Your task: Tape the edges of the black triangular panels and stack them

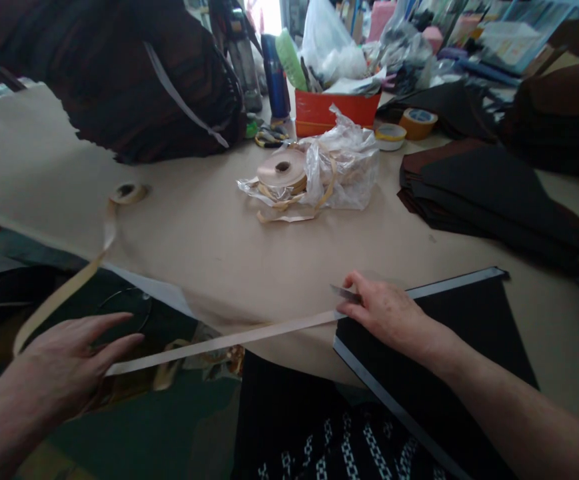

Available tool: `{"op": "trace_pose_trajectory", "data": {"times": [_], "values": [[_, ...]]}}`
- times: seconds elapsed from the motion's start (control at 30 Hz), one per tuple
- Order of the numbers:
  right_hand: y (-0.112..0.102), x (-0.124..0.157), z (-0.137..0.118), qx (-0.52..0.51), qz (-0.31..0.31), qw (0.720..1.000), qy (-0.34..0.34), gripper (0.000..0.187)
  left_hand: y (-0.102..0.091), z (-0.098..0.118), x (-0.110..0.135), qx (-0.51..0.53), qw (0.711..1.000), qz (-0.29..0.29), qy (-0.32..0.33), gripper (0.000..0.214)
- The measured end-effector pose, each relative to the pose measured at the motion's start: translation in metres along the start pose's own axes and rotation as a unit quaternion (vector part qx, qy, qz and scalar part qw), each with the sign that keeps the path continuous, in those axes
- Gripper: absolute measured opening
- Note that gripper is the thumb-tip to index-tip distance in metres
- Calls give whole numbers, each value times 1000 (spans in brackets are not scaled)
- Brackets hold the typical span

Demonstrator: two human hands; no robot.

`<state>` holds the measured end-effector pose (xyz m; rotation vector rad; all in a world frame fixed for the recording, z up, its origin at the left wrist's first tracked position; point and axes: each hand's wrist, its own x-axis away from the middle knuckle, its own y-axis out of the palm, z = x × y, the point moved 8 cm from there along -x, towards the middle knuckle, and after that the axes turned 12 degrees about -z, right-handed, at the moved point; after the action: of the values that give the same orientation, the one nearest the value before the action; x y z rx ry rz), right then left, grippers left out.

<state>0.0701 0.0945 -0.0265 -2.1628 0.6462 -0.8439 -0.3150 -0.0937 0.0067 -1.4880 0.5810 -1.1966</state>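
A beige tape strip (229, 339) runs taut between my two hands, off the table's near edge. My left hand (64, 370) holds its left end, index and middle fingers stretched out, and the strip loops back up to a small tape roll (128, 193) lying on the table. My right hand (386, 310) presses the strip's other end onto the corner of a black fabric panel (434, 353) with a grey border; its fingers are closed on a thin metal blade (343, 292).
Tape rolls (283, 170) in a crumpled plastic bag sit mid-table. A stack of dark cut pieces (494, 193) lies right, a dark fabric heap (134, 87) back left. An orange box (336, 110), bottles, scissors (269, 137) and tape rings crowd the far edge.
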Motion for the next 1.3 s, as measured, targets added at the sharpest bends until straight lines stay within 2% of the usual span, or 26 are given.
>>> {"op": "trace_pose_trajectory", "data": {"times": [0.03,0.07,0.13,0.2,0.23,0.3,0.37,0.47,0.57,0.63,0.77,0.83,1.03,1.13,1.3], "values": [[-3,2,1,-39,-3,999,-14,21,-5,24,2,0,1000,22,13,44],[-7,5,2,-74,1,997,-31,20,-9,54,3,16,997,45,55,41],[-16,14,4,-124,22,990,-58,18,-12,125,9,70,978,80,179,32],[-22,24,4,-150,35,985,-77,19,-5,194,14,103,947,81,292,23],[-22,28,1,-156,30,983,-88,20,1,224,14,105,938,66,323,19],[-20,34,-7,-156,18,982,-109,24,19,273,13,58,933,21,355,14],[-16,37,-14,-140,10,984,-112,28,32,298,7,-6,946,-4,323,11],[-3,36,-15,-137,-15,987,-81,30,38,312,0,-49,957,-17,287,11],[12,31,-13,-188,-44,979,-60,19,36,313,-6,-62,959,-25,274,12],[18,27,-9,-211,-37,976,-44,18,35,313,-9,-69,960,-36,270,14],[24,25,-1,-212,2,977,0,46,33,317,-14,-79,960,-50,264,13],[25,26,-1,-209,11,978,6,53,33,318,-16,-81,959,-53,266,12],[26,26,-8,-167,15,986,-21,32,34,318,-18,-71,956,-50,280,16],[29,24,-9,-136,10,990,-23,28,34,320,-15,-48,955,-57,288,15],[31,22,-16,-132,14,990,-41,24,33,328,1,42,929,-88,356,15]]}}
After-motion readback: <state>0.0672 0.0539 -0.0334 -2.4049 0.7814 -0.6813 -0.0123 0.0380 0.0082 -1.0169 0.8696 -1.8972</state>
